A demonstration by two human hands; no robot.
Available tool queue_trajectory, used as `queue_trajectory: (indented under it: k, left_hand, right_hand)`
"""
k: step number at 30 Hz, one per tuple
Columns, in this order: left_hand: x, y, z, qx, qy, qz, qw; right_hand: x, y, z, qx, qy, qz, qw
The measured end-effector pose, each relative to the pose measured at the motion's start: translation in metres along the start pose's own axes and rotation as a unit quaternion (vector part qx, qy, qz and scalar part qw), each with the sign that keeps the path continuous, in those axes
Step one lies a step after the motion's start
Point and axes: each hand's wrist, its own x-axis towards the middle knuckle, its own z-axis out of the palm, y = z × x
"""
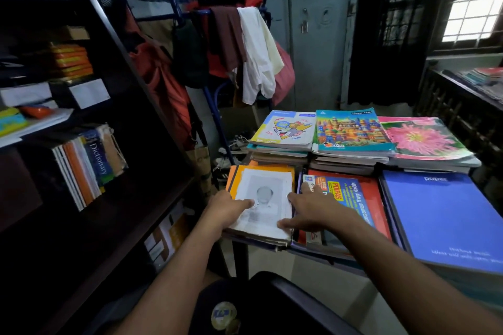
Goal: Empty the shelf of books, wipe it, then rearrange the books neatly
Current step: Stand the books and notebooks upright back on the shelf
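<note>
A dark wooden shelf stands at the left, with a leaning row of books that includes a blue Dictionary. Several stacks of books cover a table at the right. My left hand grips the left edge of the near-left stack, topped by a worn white-covered book, thumb on its cover. My right hand rests on that stack's right edge, fingers spread, partly over a red and blue book.
A large blue "paper" book lies at the near right. Cartoon, castle and pink-flower notebooks top the far stacks. A clothes rack stands behind. Upper shelves hold orange boxes and papers. A dark chair back is below.
</note>
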Motion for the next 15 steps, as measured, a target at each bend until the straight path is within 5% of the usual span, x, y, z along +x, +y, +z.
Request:
queue_trajectory:
  k: [7,15]
  left_hand:
    - [-0.005,-0.005,0.005,0.023,0.022,-0.019,0.999]
    - [-0.018,-0.016,-0.008,-0.167,-0.023,-0.012,0.986]
  right_hand:
    - [-0.001,-0.003,-0.001,-0.002,0.004,-0.053,0.999]
    - [0.004,-0.023,0.001,0.05,-0.01,-0.114,0.992]
